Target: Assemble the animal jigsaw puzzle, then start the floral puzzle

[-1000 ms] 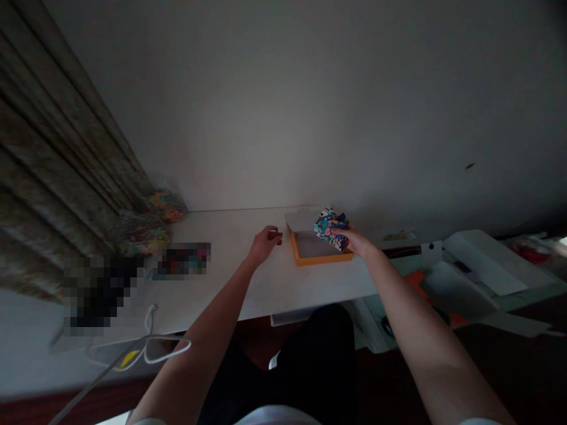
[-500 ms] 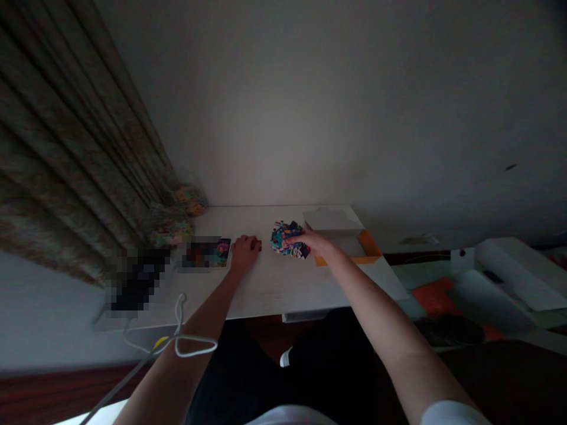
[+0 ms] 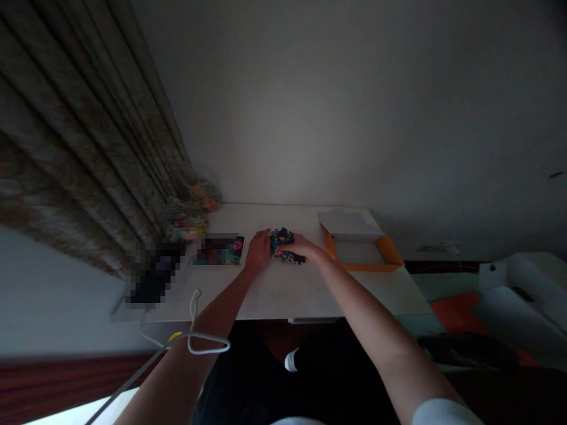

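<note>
Several colourful pieces that look like jigsaw puzzle pieces (image 3: 283,238) are bunched together at the middle of the white table (image 3: 283,295). My right hand (image 3: 303,247) is closed on the bunch from the right, its thumb lying across the front. My left hand (image 3: 258,249) stands against the bunch's left side, fingers extended and slightly apart, with no piece visibly gripped. Left of that hand lies a printed picture card (image 3: 235,250), partly blurred out. To the right an orange-sided box (image 3: 390,254) sits with its white lid flap folded back.
Netted bags (image 3: 188,218) of colourful items sit at the back left by the curtain (image 3: 88,118). A pixelated dark object (image 3: 157,274) is at the left edge. A white cable (image 3: 208,345) loops over my left forearm. White boxes (image 3: 518,289) are at the right.
My left hand has moved right, up against the puzzle pieces. My right hand has lowered them, bringing the bunch to the left hand. The view has shifted slightly left.
</note>
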Action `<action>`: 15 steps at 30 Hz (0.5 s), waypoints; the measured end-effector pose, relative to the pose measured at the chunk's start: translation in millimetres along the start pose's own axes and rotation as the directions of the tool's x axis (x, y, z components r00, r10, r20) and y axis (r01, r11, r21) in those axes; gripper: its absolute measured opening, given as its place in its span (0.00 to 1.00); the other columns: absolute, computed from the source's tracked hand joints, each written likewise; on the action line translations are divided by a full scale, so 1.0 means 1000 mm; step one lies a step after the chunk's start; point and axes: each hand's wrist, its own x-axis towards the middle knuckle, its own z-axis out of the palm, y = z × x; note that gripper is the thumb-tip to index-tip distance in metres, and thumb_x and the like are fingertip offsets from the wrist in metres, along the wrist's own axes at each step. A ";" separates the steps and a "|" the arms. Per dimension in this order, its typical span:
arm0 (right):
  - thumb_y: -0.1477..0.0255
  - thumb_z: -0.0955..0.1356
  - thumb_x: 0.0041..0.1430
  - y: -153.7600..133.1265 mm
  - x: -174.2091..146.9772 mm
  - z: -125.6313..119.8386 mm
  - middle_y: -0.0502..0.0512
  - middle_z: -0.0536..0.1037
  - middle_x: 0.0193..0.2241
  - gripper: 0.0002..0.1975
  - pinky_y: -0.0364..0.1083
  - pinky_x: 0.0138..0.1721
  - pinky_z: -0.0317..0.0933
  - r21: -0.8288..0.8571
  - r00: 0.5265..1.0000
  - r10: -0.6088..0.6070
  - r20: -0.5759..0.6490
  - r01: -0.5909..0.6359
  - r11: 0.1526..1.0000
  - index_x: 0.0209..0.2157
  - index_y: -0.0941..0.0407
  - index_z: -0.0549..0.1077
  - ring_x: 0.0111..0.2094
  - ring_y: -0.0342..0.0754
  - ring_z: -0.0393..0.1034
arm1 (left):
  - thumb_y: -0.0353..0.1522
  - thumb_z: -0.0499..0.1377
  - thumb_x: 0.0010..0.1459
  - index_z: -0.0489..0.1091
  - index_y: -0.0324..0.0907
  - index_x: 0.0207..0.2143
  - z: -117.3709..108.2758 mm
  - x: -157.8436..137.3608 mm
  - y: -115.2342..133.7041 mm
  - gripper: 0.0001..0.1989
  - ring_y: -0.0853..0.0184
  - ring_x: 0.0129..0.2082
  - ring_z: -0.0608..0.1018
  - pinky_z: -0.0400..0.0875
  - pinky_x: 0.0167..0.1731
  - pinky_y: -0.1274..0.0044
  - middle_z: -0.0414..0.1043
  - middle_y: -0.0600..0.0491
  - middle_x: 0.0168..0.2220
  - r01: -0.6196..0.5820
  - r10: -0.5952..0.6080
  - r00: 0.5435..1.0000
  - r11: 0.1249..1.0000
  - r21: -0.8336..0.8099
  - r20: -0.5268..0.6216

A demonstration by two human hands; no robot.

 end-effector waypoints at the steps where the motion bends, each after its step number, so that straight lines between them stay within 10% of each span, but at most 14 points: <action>1: 0.66 0.81 0.43 0.000 0.000 0.001 0.52 0.83 0.30 0.14 0.50 0.43 0.73 -0.050 0.999 -0.027 -0.025 0.025 0.998 0.31 0.51 0.79 0.44 0.57 0.79 | 0.30 0.46 0.71 0.66 0.42 0.63 0.000 0.000 -0.001 0.22 0.58 0.60 0.72 0.66 0.61 0.65 0.71 0.42 0.59 -0.017 0.017 1.000 0.999 -0.038 -0.010; 11: 0.64 0.70 0.62 0.007 -0.029 0.019 0.64 0.72 0.60 0.22 0.56 0.67 0.55 -0.163 0.898 -0.210 -0.386 0.158 0.974 0.56 0.53 0.71 0.65 0.57 0.63 | 0.41 0.51 0.70 0.63 0.44 0.67 -0.001 -0.002 0.008 0.26 0.57 0.68 0.65 0.59 0.67 0.64 0.61 0.43 0.69 -0.101 0.105 0.992 0.993 -0.061 0.065; 15: 0.60 0.64 0.68 0.015 -0.070 0.004 0.63 0.76 0.53 0.16 0.56 0.64 0.57 -0.185 0.805 -0.343 -0.484 0.289 0.939 0.51 0.51 0.74 0.58 0.57 0.68 | 0.41 0.54 0.69 0.63 0.43 0.67 -0.002 -0.006 0.009 0.27 0.54 0.69 0.63 0.57 0.68 0.61 0.60 0.41 0.69 -0.190 0.191 0.979 0.982 -0.022 0.068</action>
